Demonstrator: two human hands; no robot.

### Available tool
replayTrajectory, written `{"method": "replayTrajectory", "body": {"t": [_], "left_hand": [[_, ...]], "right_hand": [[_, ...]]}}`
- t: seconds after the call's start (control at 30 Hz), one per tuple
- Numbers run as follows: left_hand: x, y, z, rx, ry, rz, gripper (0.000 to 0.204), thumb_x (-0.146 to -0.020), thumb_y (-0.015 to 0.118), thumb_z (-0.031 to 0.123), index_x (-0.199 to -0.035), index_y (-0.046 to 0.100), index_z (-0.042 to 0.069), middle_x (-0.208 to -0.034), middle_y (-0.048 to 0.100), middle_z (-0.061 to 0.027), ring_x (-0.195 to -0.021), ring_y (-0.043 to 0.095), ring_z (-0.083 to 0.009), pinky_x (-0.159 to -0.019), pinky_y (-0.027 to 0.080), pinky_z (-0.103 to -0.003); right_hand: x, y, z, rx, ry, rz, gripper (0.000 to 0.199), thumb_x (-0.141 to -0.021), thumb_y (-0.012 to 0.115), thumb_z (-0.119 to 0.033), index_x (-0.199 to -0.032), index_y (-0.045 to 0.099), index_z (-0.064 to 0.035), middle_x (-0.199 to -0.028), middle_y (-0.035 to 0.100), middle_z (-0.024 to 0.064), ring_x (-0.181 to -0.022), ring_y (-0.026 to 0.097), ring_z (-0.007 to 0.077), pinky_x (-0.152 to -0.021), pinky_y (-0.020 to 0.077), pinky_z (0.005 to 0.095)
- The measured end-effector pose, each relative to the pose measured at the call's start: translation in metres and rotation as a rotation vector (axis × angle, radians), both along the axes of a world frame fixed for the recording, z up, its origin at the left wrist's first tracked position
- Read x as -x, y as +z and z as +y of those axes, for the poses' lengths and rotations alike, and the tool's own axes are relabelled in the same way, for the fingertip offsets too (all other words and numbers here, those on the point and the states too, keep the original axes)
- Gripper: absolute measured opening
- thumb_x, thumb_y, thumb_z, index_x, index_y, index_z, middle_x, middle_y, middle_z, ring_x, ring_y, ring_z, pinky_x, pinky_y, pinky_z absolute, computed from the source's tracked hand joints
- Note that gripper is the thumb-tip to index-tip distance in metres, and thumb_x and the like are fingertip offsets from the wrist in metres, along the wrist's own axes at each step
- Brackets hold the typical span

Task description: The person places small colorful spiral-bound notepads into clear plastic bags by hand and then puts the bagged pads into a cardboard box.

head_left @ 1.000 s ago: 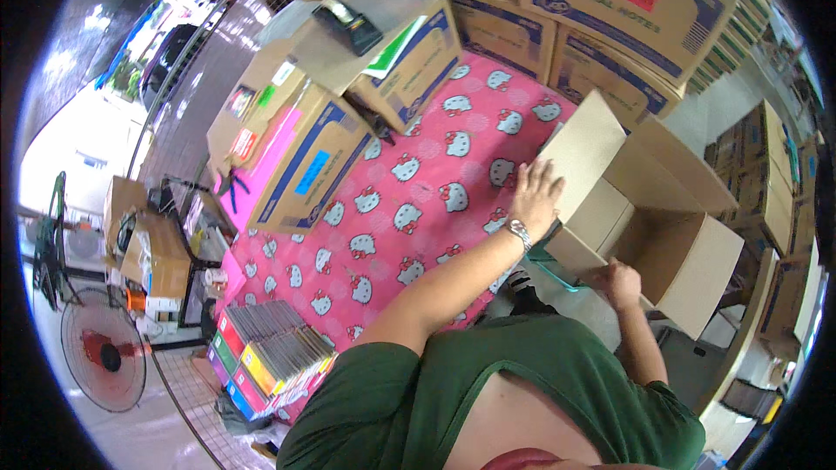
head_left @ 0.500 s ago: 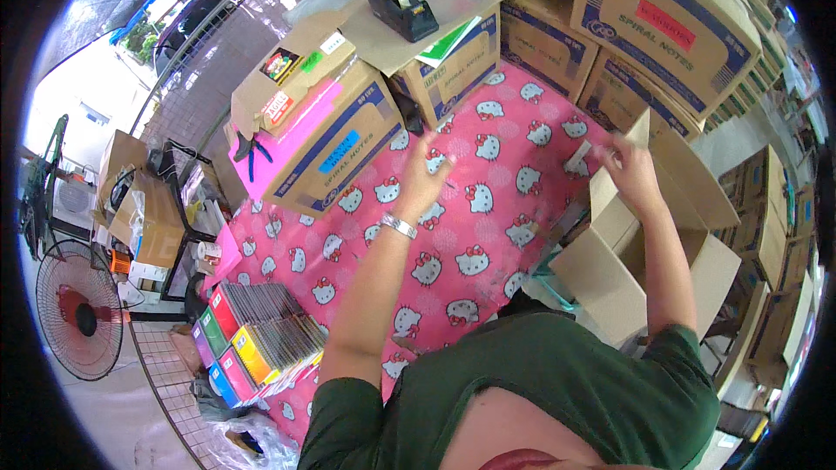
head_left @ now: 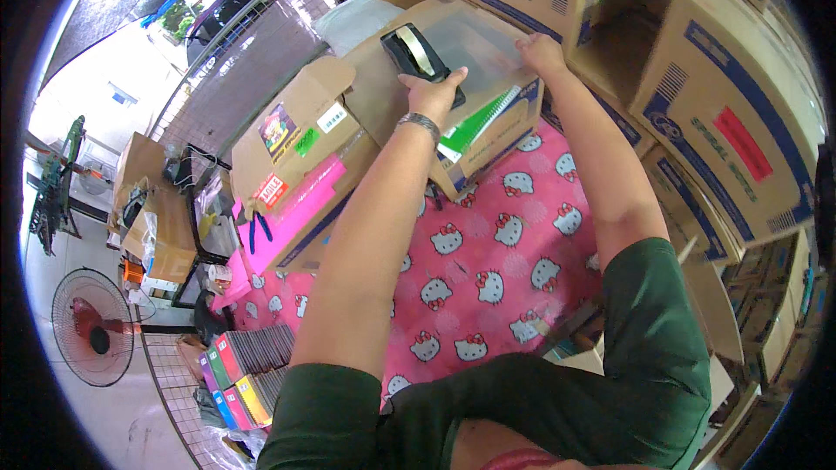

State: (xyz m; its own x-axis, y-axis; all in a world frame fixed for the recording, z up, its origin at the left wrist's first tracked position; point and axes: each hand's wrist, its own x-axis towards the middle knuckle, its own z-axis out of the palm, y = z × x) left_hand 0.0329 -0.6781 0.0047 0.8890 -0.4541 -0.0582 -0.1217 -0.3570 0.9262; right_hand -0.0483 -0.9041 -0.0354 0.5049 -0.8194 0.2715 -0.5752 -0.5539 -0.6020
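Both hands have left the open box at the person's right and gone up to the box (head_left: pixel 453 78) at 12 o'clock on the pink cloth (head_left: pixel 488 252). Left hand (head_left: pixel 433 96) is closed around the handle of the black tape dispenser (head_left: pixel 416 50) lying on the box top, while the right hand (head_left: pixel 542 52) rests flat on the top at 1 o'clock, grasping nothing. Judging by this, the dispenser is only just taken up: no tape shows on the box yet, so any sealing is still to do.
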Motion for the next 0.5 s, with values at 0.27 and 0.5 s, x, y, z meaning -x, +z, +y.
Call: {"method": "replayTrajectory", "body": {"t": [0.27, 0.5], "left_hand": [[-0.041, -0.008, -0.005, 0.155, 0.157, -0.002, 0.067, -0.064, 0.074, 0.016, -0.116, 0.041, -0.01, -0.106, 0.061, -0.0225, -0.093, 0.062, -0.0304, -0.085, 0.049, -0.036], [0.086, -0.008, 0.109, 0.487, -0.092, 0.333, 0.057, -0.07, 0.066, -0.001, -0.123, 0.045, -0.004, -0.109, 0.059, -0.0119, -0.098, 0.059, -0.0209, -0.088, 0.047, -0.035]], "right_hand": [[-0.026, -0.009, -0.015, -0.056, 0.061, 0.289, 0.04, -0.073, 0.066, -0.033, -0.106, 0.068, -0.0107, -0.104, 0.066, 0.017, -0.099, 0.063, 0.0334, -0.088, 0.0494, 0.0401], [0.035, 0.073, -0.002, 0.233, 0.16, -0.252, 0.042, -0.087, 0.06, -0.039, -0.113, 0.062, -0.0071, -0.107, 0.066, 0.0171, -0.101, 0.062, 0.0278, -0.086, 0.0467, 0.0359]]}}
